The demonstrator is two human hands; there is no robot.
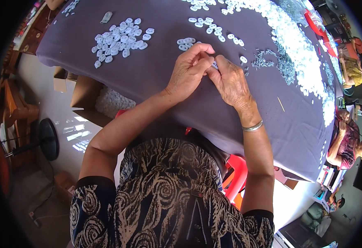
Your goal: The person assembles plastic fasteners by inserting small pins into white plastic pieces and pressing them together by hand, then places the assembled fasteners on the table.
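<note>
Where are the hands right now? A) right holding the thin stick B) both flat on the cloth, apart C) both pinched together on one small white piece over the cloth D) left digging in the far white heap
C: the left hand and right hand meet fingertip to fingertip on a small white piece above the grey cloth.

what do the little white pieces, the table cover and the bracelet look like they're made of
White pieces: probably moulded plastic, smooth and evenly white, identical oval shapes.
Table cover: likely woven cloth, matte grey-purple, draped over the edge.
Bracelet on the right wrist: looks like metal, silvery with a bright glint.
</note>
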